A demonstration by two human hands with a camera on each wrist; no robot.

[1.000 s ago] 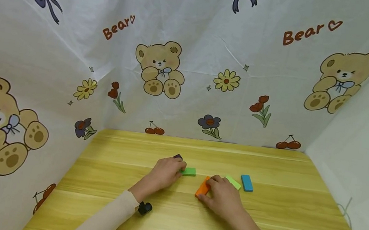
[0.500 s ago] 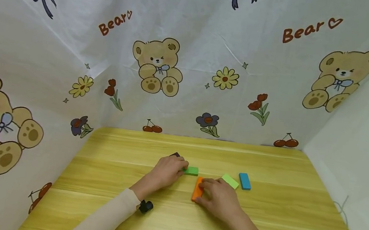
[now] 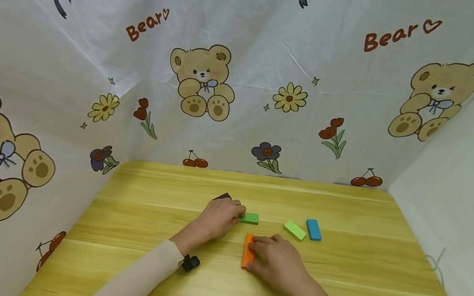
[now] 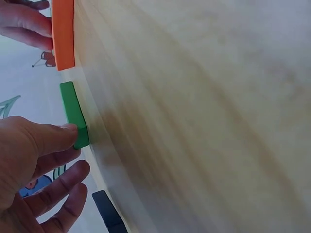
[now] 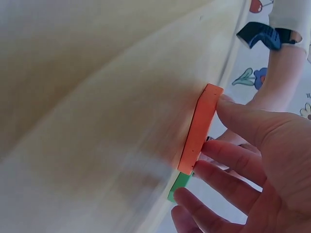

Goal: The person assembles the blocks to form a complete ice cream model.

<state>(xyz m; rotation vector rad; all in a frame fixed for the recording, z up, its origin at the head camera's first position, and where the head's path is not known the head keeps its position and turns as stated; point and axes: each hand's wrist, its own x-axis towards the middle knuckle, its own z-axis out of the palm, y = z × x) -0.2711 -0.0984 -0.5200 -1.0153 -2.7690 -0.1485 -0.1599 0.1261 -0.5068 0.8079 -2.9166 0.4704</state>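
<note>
An orange block (image 3: 249, 252) lies lengthwise on the table, and my right hand (image 3: 282, 266) holds it at its right side. The right wrist view shows the thumb and fingers along one side of the orange block (image 5: 200, 130). My left hand (image 3: 220, 217) pinches the left end of a green block (image 3: 250, 218); the left wrist view shows its thumb on the green block (image 4: 73, 109), the other fingers spread. Behind the left hand lies a dark block (image 3: 223, 196), partly hidden in the head view.
A light green block (image 3: 295, 230) and a blue block (image 3: 313, 229) lie behind and right of the orange one on the wooden table (image 3: 170, 179). A printed sheet with bears stands along the back and left; a thin cord hangs at the right.
The orange block has moved left and toward me with my right hand, turning from slanted to straight. My left hand and the green block have shifted slightly right. More of the light green block shows.
</note>
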